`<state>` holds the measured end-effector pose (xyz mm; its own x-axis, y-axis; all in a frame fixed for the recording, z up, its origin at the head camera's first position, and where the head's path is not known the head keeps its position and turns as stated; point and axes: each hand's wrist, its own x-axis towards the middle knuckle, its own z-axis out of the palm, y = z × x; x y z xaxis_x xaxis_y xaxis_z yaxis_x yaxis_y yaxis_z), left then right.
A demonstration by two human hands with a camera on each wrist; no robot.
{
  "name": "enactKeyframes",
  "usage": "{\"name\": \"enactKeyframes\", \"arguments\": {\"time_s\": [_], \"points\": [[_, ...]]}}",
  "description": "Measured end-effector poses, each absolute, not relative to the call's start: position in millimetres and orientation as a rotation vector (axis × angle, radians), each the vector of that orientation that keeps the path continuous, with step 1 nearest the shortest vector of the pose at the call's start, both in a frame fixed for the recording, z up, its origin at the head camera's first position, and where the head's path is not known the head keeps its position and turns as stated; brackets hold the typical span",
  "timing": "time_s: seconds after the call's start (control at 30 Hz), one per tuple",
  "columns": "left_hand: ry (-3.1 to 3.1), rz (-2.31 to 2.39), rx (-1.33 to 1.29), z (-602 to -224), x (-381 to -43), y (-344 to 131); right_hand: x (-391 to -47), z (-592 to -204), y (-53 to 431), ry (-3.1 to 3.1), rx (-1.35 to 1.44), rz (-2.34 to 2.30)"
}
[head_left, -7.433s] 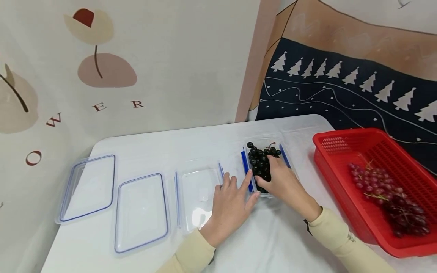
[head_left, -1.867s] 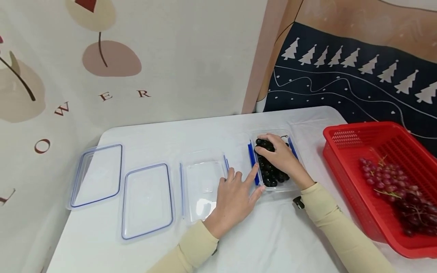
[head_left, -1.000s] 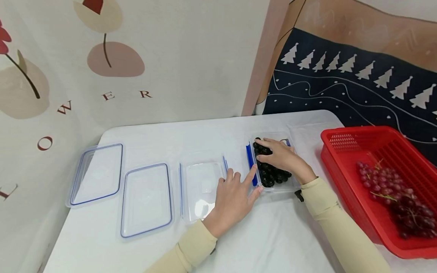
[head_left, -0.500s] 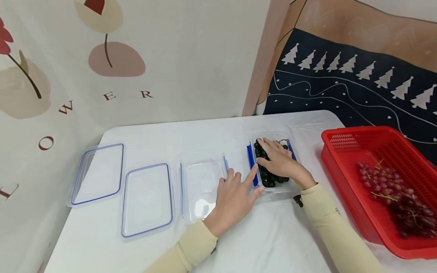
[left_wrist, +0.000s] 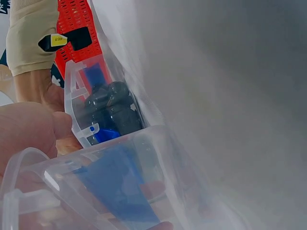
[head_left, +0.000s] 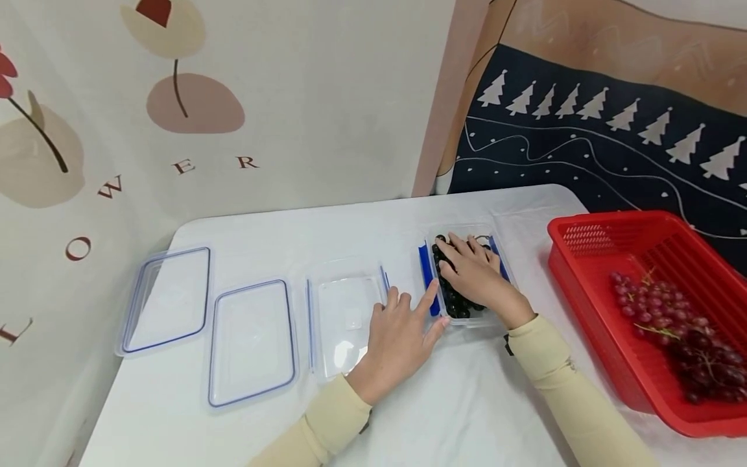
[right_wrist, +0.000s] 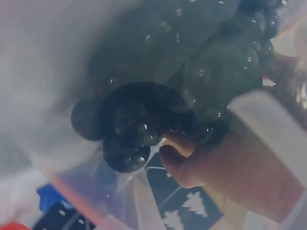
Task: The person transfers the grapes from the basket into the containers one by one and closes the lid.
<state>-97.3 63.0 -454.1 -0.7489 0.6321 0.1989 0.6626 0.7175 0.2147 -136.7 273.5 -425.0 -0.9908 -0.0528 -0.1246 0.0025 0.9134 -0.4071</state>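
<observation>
Black grapes (head_left: 460, 306) fill a clear plastic container (head_left: 470, 229) at the right of the table. My right hand (head_left: 477, 271) rests over them with its fingers spread, covering much of the bunch; a stem shows past the fingers at the far end. In the right wrist view, dark grapes (right_wrist: 129, 127) appear through the clear wall, the right hand (right_wrist: 249, 165) beside them. My left hand (head_left: 397, 340), fingers extended, touches the container's near left corner by its blue flap (head_left: 426, 263). In the left wrist view, part of the left hand (left_wrist: 26, 127) reaches that container's wall.
A second clear container (head_left: 344, 305) with blue flaps stands beneath and beside the left hand. Two clear lids with blue seals, a nearer one (head_left: 252, 344) and a far-left one (head_left: 166, 305), lie leftward. A red basket (head_left: 589, 318) at right holds red grapes (head_left: 653, 305).
Several seconds ago the right hand gripped the black grapes with bent fingers; since then it has shifted over them, and its fingers are now spread on top. The left hand has stayed at the container's corner.
</observation>
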Motion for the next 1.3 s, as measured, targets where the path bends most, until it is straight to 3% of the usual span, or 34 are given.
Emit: {"name": "enactKeyframes", "arguments": {"time_s": [0.17,0.37,0.8,1.3], "points": [[-2.803,-0.419,-1.072,-454,-99,64,-134,-426,269,3.021,-0.012,-0.457],[-2.816,-0.417,-1.064,-454,-99,63,-130,-431,274,3.008,-0.081,-0.6],[-2.802,-0.467,-1.055,-452,-98,62,-93,-433,287,3.107,-0.212,-0.623],[-2.782,-0.501,-1.057,-454,-98,62,-98,-435,293,3.046,-0.228,-0.575]]}}
